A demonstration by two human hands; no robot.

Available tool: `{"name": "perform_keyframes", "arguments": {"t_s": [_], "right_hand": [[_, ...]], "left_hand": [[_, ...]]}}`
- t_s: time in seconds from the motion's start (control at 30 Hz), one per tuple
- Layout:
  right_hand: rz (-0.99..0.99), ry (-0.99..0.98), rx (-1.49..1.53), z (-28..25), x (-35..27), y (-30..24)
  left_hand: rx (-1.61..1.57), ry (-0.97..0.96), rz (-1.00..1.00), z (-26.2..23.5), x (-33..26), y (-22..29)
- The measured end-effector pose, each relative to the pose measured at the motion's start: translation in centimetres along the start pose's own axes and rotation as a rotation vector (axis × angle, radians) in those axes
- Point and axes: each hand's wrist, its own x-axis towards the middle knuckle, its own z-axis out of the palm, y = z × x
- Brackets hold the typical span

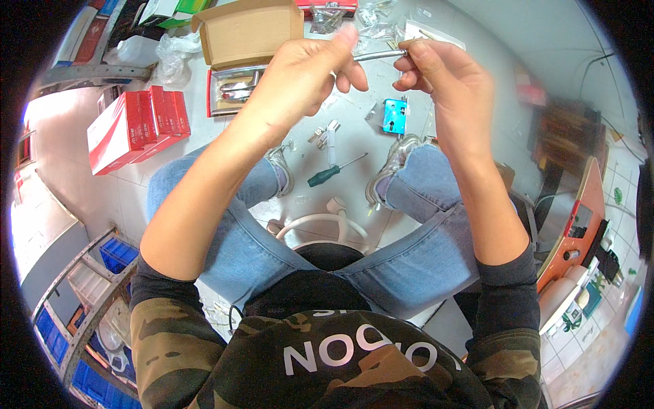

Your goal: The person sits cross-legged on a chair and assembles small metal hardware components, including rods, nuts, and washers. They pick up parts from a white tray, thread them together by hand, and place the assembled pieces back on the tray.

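Observation:
A thin silver metal rod (379, 55) spans the gap between my two hands, raised over the floor. My left hand (306, 71) is closed about its left end, thumb stretched out and slightly blurred. With thumb and fingertips, my right hand (453, 78) pinches the other end. What the fingers cover at either end is hidden. Below and between the hands lies a bright blue lock case (394, 116) on the floor. Close to my feet are a green-handled screwdriver (334, 172) and some small metal and white pieces (330, 136).
An open cardboard box (252, 31) with metal handle parts stands beyond my left forearm. Red and white boxes (139, 129) are stacked at left. Small plastic bags (373, 17) lie at the far side. A metal shelf (88, 293) with blue bins flanks me; a white stool base (334, 221) is below.

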Motion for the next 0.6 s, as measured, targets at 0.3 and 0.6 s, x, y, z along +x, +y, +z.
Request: {"name": "perform_keyframes", "arguments": {"t_s": [0.3,0.6], "right_hand": [[-0.014,0.004,-0.003,-0.09,0.08,-0.10],[-0.030,0.004,0.018,-0.07,0.10,-0.12]], "left_hand": [[-0.119,-0.135,-0.025,-0.42,-0.03,0.56],[-0.118,-0.072,0.004,0.18,-0.03,0.63]]}}
